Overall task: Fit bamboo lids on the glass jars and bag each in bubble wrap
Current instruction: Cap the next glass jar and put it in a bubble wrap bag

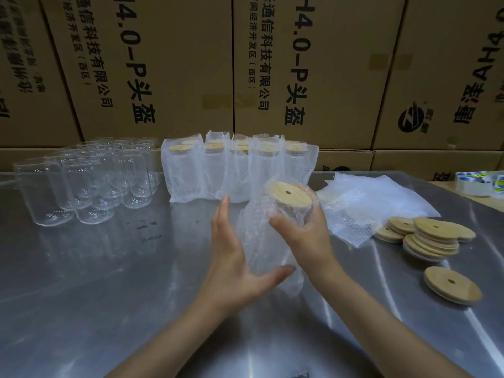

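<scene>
Both hands were up front over the steel counter [81,282], working on one jar [286,214] that was already partway inside a bubble wrap bag [261,246]; the right hand [305,236] had its fingers curled round the top of the jar through the wrap, just under the bamboo lid [288,194], which was seated on the jar and tilted toward the camera with its little hole showing; the left hand [234,263] was spread wide with straight fingers, palm against the side of the bag and thumb tucked under its lower end; so the jar was held up off the counter, leaning, roughly center frame; behind it stood a row of finished jars [237,170], each in its own bubble wrap with a lid on, upright and touching one another; off to the left sat a cluster of bare glass jars [87,184], no lids, packed close; on the right lay a flat pile of spare bubble wrap bags [376,203], and just beside that a loose heap of bamboo lids [433,236], with one single lid [451,285] lying apart, nearer the camera; big cardboard boxes [169,64] with printed lettering were stacked as a wall behind the counter; a tape roll [476,185] sat far right, half cut off by the edge.
</scene>
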Demonstrator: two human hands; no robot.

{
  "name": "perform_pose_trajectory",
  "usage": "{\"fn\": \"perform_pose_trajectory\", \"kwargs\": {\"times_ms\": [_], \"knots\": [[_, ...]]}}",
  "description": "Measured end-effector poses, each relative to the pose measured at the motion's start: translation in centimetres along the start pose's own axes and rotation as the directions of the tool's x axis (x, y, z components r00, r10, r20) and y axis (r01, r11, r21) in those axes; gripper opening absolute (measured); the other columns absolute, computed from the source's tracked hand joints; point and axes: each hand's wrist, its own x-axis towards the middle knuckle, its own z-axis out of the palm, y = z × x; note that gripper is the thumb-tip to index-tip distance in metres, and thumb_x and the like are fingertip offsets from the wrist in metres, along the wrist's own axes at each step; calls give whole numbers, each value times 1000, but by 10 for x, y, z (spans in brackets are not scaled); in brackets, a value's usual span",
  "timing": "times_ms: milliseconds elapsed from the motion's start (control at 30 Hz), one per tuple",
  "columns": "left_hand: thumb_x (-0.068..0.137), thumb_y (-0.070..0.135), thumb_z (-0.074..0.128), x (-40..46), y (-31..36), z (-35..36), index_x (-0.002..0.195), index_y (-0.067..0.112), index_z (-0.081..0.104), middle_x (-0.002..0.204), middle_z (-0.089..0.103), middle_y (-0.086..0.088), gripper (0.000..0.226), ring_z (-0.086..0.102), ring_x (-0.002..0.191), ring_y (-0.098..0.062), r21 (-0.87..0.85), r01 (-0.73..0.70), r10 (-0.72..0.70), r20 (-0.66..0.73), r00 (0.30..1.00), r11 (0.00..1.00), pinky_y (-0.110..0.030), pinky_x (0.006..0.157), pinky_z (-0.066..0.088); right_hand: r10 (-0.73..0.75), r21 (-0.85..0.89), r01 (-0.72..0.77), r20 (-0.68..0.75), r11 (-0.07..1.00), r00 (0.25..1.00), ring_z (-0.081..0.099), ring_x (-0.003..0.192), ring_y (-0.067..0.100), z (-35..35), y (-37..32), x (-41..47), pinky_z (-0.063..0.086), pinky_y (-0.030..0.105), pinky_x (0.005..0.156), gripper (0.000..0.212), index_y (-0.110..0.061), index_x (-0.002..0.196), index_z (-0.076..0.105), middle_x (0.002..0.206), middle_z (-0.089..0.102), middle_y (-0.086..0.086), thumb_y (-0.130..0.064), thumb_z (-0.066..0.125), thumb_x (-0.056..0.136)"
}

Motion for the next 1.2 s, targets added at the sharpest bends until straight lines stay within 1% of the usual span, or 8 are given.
{"fn": "perform_pose_trajectory", "kwargs": {"times_ms": [167, 367, 467, 567, 667, 800, 967, 1200], "knots": [[43, 72, 72, -12, -16, 7, 149, 30, 5, 152, 18, 15, 133, 17, 139, 2, -19, 199, -198, 25, 980, 980, -26, 116, 23, 10, 15, -10, -22, 1000, 1000, 65, 99, 7, 2, -2, 0, 49, 19, 82, 57, -16, 116, 54, 105, 67, -3, -31, 77, 66], [49, 61, 80, -1, -27, 15, 126, 37, 49, 117, 59, 23, 86, 50, 110, 17, -76, 188, -191, -21, 981, 979, -1, 81, 42, 48, -60, -41, 108, 997, 993, 60, 107, -6, 6, 3, -2, 47, 10, 84, 75, -35, 119, 49, 110, 65, -24, -61, 79, 56], [41, 55, 83, 10, -41, 16, 116, 23, 56, 108, 63, 15, 85, 58, 99, 12, -218, 258, -292, -143, 946, 941, -2, 77, 43, 121, -91, -110, 122, 990, 985, 46, 108, -26, 0, 15, 1, 38, 0, 86, 71, -47, 121, 42, 117, 55, -39, -86, 54, 63], [54, 33, 93, 28, -64, 7, 122, 10, 55, 116, 63, 0, 81, 60, 108, -9, -238, 302, -360, -262, 895, 923, -19, 93, 46, 195, -352, -166, 51, 921, 979, 40, 127, -11, -17, 39, 9, 31, 22, 108, 67, -37, 137, 38, 137, 45, -22, -72, 40, 80], [65, 28, 88, 47, -88, -7, 134, 11, 46, 133, 54, -5, 84, 51, 124, -20, -174, 342, -383, -381, 841, 924, -27, 104, 38, 318, -747, -209, 4, 631, 948, 33, 140, 14, -41, 64, 18, 26, 35, 115, 68, -20, 146, 36, 150, 39, -3, -62, 34, 93], [68, 28, 87, 69, -116, -22, 142, 12, 35, 143, 45, -6, 92, 43, 132, -21, -182, 372, -411, -512, 754, 910, -30, 111, 32, 387, -936, -158, -25, 315, 922, 43, 130, 22, -48, 84, 28, 28, 42, 112, 50, -21, 124, 52, 132, 53, 0, -58, 30, 98], [67, 30, 86, 93, -146, -32, 141, 8, 36, 141, 47, -11, 92, 45, 130, -26, -188, 420, -443, -599, 668, 888, -38, 109, 37, 389, -966, -61, 42, 249, 920, 42, 127, 19, -47, 93, 36, 29, 38, 110, 46, -26, 122, 48, 133, 50, -3, -59, 28, 97], [71, 33, 84, 122, -174, -33, 145, 16, 29, 146, 42, -5, 94, 42, 133, -26, -253, 461, -522, -511, 682, 850, -37, 109, 36, 389, -963, -39, 71, 268, 918, 39, 130, 15, -48, 97, 45, 28, 36, 109, 44, -31, 125, 46, 136, 47, -8, -59, 29, 97]]}}
